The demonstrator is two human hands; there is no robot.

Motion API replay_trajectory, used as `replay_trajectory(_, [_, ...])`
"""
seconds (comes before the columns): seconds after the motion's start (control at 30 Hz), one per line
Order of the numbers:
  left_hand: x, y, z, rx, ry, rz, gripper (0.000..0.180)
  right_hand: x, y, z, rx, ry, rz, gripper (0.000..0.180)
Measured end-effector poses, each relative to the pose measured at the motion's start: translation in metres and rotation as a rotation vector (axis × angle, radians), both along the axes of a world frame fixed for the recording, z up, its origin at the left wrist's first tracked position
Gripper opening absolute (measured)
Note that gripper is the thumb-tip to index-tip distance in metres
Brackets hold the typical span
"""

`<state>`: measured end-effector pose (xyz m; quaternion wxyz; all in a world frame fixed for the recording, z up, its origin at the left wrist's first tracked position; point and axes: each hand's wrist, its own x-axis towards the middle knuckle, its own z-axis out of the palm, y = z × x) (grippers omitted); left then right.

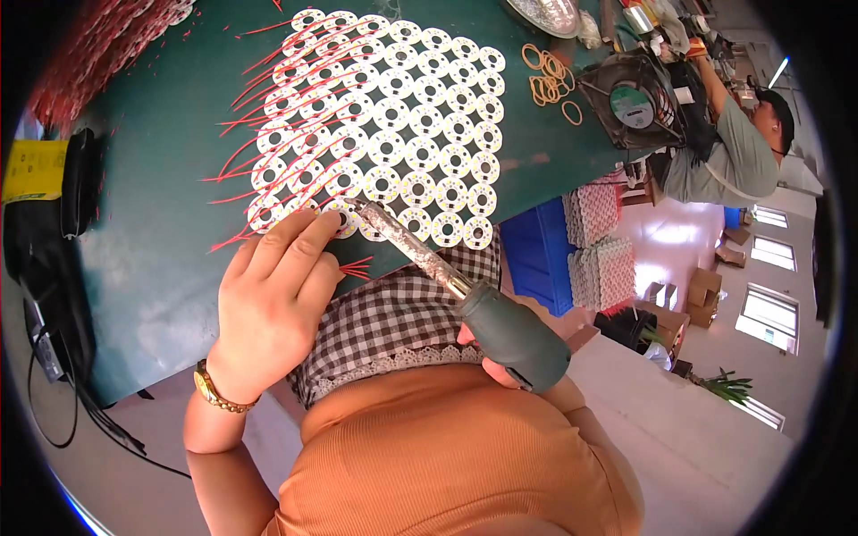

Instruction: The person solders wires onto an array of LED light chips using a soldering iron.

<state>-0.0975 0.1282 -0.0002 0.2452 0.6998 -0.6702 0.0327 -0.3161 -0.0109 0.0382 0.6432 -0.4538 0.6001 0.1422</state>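
Rows of round white circuit boards point(391, 114) with central holes lie joined as a panel on the green tabletop. Thin red wires point(259, 116) trail leftward from the boards in the left columns. My left hand point(277, 295) rests at the panel's near left corner, its fingertips on the nearest row. Short ends of red wire point(356, 267) poke out from under its fingers, so it holds a small bunch. My right hand point(499, 371), mostly hidden behind the handle, grips a dark green soldering iron point(514, 339). The iron's tip reaches the nearest row, just right of my left fingertips.
A heap of red-wired boards point(107, 58) sits at the far left. Rubber bands point(550, 79), a small fan point(631, 103) and a metal dish point(547, 13) are on the right. Dark cables point(85, 393) hang at the left edge. Another person point(737, 147) works beyond the fan.
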Motion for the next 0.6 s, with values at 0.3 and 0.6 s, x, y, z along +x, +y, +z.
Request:
replay_trajectory(0.3, [-0.002,0.002,-0.008,-0.009,-0.084,-0.006,0.014,0.017,-0.003,0.002,0.062,0.233,0.222,0.025])
replay_trajectory(0.6, [-0.005,0.001,-0.009,-0.019,-0.081,0.008,0.015,-0.041,-0.002,-0.053,-0.367,-0.254,0.671,0.032])
